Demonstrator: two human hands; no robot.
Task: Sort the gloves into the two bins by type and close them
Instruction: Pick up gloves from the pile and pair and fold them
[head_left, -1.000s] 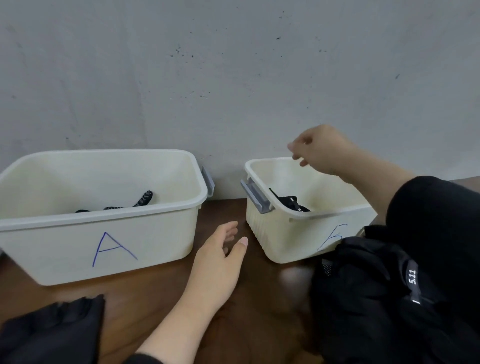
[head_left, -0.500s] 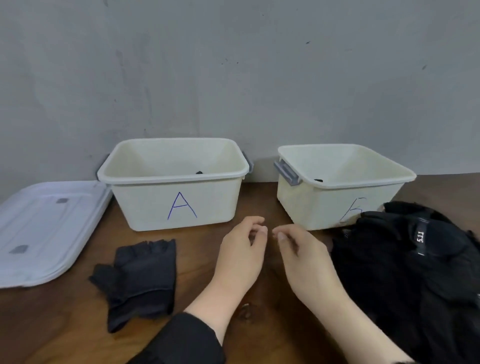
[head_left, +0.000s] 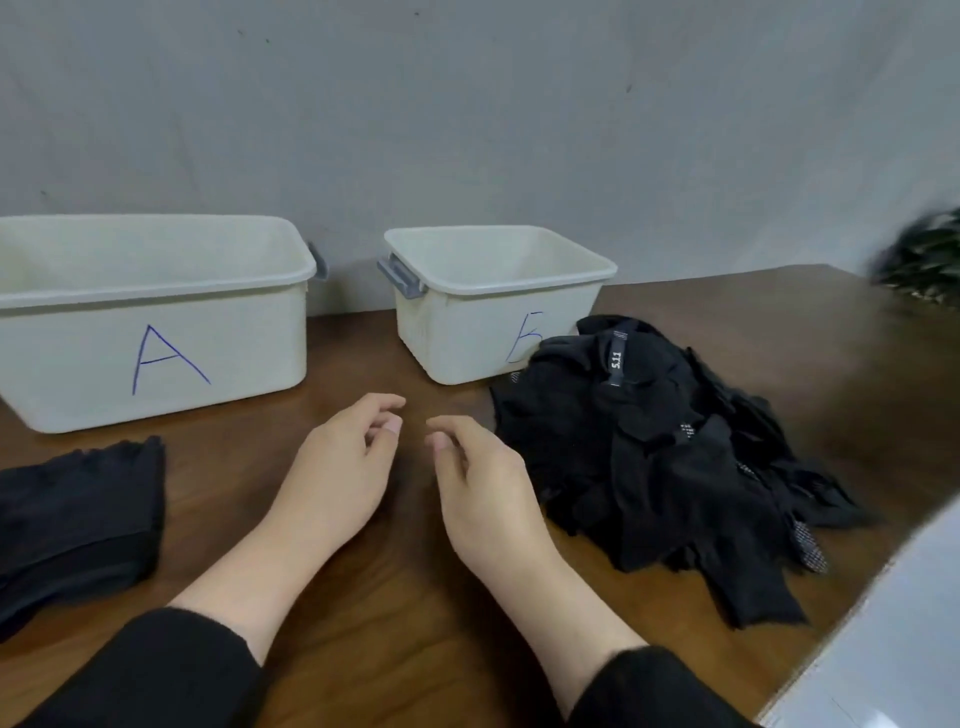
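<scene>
Two cream bins stand open at the back of the wooden table: bin A (head_left: 156, 358) on the left, bin B (head_left: 483, 338) to its right. A heap of black gloves (head_left: 670, 467) lies in front of bin B. A single black fingerless glove (head_left: 72, 519) lies at the left, in front of bin A. My left hand (head_left: 343, 473) and my right hand (head_left: 483, 493) rest side by side on the bare table between the glove and the heap. Their fingers are loosely curled and they hold nothing. The bins' insides are hidden from this angle.
A pale lid or board (head_left: 893, 623) cuts across the lower right corner. A blurred dark green thing (head_left: 924, 260), like a plant, shows at the right edge. A grey wall stands right behind the bins.
My right hand came back from above bin B and settled on the table beside my left hand. The view has shifted right since half a second ago, and the lid at the left is out of sight.
</scene>
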